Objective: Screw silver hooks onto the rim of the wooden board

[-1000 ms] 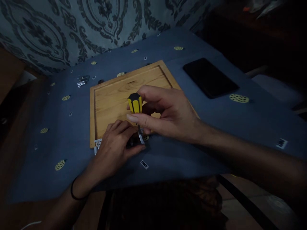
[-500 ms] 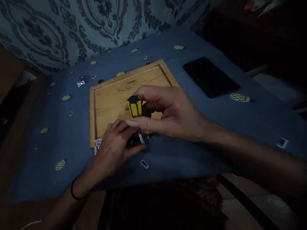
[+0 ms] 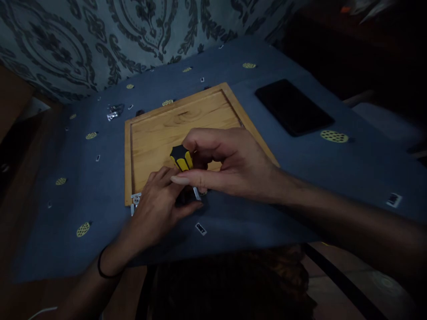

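Dim light falls on a blue cloth (image 3: 110,191) printed with yellow pineapples (image 3: 83,229) and small pale labels (image 3: 200,229); upon it both hands work close together. The right hand (image 3: 233,166) pinches a screwdriver (image 3: 182,158) between thumb and fingers, clamped on its yellow and black handle; the capped end points up and leans a little to the left, while the shaft and tip are hidden beneath the thumb. This tool sits over the near edge of the board (image 3: 156,138), just beside the left hand (image 3: 158,200); that hand rests palm down across the same edge, fingers bent, thumb set apart below them; whether they clamp anything I cannot tell, for the gap between is dark. A metal piece (image 3: 196,194) shows at the thumb's right, partly covered by the right hand; a hinge (image 3: 135,199) lies at the board's near left corner, partly behind the left hand; a black band (image 3: 99,263) circles the left wrist.

Farther out, the board lies flat, its raised border framing a plain wooden middle; beyond its far left corner are loose metal parts (image 3: 114,113); to the right, well apart from the hands, lies a black tablet (image 3: 294,107); behind everything rises a wall (image 3: 150,29) with dark scrolling leaves.
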Action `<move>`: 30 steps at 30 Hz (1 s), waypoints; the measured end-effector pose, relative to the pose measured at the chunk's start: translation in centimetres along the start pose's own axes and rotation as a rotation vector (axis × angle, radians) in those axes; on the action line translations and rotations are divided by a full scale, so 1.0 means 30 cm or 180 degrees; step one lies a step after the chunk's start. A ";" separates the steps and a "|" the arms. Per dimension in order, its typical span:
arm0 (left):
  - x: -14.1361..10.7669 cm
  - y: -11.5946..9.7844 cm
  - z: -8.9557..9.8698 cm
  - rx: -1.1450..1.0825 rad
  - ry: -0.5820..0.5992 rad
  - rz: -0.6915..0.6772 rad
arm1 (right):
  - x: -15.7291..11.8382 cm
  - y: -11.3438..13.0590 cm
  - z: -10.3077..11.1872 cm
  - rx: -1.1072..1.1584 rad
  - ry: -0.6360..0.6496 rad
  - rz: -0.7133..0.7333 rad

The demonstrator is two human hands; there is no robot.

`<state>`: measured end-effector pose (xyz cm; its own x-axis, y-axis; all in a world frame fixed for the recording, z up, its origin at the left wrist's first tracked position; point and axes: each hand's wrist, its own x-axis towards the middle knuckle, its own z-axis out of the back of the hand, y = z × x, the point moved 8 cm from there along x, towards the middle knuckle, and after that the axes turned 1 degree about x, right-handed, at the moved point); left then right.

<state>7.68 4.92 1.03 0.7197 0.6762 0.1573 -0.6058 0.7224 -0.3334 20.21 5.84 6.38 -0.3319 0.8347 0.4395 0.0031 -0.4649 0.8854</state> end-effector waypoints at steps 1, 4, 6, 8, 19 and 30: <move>0.000 -0.001 0.001 0.0003 -0.0018 -0.0017 | -0.001 0.001 0.001 -0.0009 -0.0022 0.0009; 0.002 -0.006 0.005 -0.0011 -0.0060 -0.0059 | -0.002 0.004 0.003 0.0031 0.0026 -0.0009; 0.003 -0.010 0.005 -0.0023 -0.0064 -0.0086 | -0.003 0.003 0.000 -0.0005 0.0170 -0.0083; 0.003 -0.012 0.004 -0.0015 -0.0049 -0.0114 | -0.003 0.005 -0.001 -0.0065 0.0254 -0.0087; -0.001 0.005 -0.005 0.0102 -0.0013 0.0026 | -0.004 -0.020 -0.016 0.0444 0.0016 -0.0176; 0.001 -0.016 0.011 0.0069 -0.0118 -0.0173 | -0.018 -0.006 0.026 0.0334 -0.0630 -0.0074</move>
<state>7.88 4.65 1.50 0.7390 0.6405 0.2090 -0.5737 0.7609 -0.3033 21.11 5.70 6.11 -0.1415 0.8913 0.4307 0.0991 -0.4202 0.9020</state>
